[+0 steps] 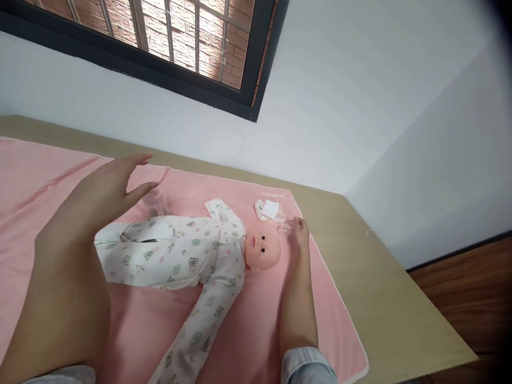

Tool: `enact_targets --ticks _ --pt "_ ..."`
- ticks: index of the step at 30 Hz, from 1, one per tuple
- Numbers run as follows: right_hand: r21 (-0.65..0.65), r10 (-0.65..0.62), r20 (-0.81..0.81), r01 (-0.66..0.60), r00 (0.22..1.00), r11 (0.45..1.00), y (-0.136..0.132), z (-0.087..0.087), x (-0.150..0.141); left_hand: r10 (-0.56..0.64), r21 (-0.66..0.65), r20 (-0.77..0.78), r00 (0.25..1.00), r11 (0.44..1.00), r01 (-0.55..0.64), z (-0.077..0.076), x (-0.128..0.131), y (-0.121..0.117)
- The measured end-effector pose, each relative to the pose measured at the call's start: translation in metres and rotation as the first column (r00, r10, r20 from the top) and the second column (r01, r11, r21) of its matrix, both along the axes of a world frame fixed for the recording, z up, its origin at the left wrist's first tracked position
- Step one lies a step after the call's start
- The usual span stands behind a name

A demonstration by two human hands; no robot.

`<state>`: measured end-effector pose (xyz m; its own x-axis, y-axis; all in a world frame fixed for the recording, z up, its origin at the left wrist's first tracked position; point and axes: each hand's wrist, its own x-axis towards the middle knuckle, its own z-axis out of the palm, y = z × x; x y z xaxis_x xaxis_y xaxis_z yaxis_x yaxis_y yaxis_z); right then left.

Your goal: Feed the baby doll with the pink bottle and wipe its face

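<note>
A baby doll (262, 252) lies on its back in a white sleepsuit (196, 245) printed with small green and pink figures. Its head points to the right. My left hand (114, 189) is raised over the doll's leg end, thumb and fingers apart and holding nothing. Just beyond its thumb is a clear plastic bottle (157, 202), partly hidden by the hand and the sleepsuit. My right hand (301, 230) is past the doll's head, its fingers closed at a small clear plastic piece (285, 229) that looks like a bottle cap.
A small patterned cloth with a white square pad (271, 209) lies above the doll's head. Everything rests on a pink blanket (260, 325) with a white edge, spread over a tan tabletop (360, 277). A white wall and a dark-framed window (224, 96) stand behind.
</note>
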<state>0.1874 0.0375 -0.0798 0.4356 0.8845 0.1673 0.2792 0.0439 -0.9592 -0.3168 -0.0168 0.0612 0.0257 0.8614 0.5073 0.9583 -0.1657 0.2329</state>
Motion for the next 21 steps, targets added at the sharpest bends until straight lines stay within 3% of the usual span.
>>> enact_targets --ticks 4,8,11,15,18,21 --pt "0.12 -0.101 0.024 0.098 0.995 0.988 0.004 0.008 -0.006 -0.098 0.142 0.009 0.995 0.985 0.096 0.033 0.059 -0.043" --pt "0.246 0.011 -0.105 0.015 0.994 0.969 0.004 0.022 -0.02 -0.303 0.097 0.064 0.951 0.95 0.296 0.039 0.103 -0.052" --pt "0.282 0.234 -0.266 -0.156 0.935 0.947 0.002 0.033 -0.038 -0.459 -0.079 0.043 0.887 0.884 0.461 0.031 0.134 -0.034" --pt "0.279 0.502 -0.385 -0.42 0.775 0.863 0.005 0.032 -0.063 -0.597 -0.324 -0.05 0.801 0.768 0.553 0.02 0.186 0.004" --pt "0.265 0.581 -0.435 -0.518 0.688 0.813 0.008 0.021 -0.077 -0.643 -0.569 -0.012 0.765 0.634 0.524 0.009 0.223 0.031" --pt "0.194 0.558 -0.436 -0.531 0.706 0.825 0.008 0.013 -0.086 -0.682 -0.681 0.059 0.729 0.506 0.529 -0.006 0.251 0.053"
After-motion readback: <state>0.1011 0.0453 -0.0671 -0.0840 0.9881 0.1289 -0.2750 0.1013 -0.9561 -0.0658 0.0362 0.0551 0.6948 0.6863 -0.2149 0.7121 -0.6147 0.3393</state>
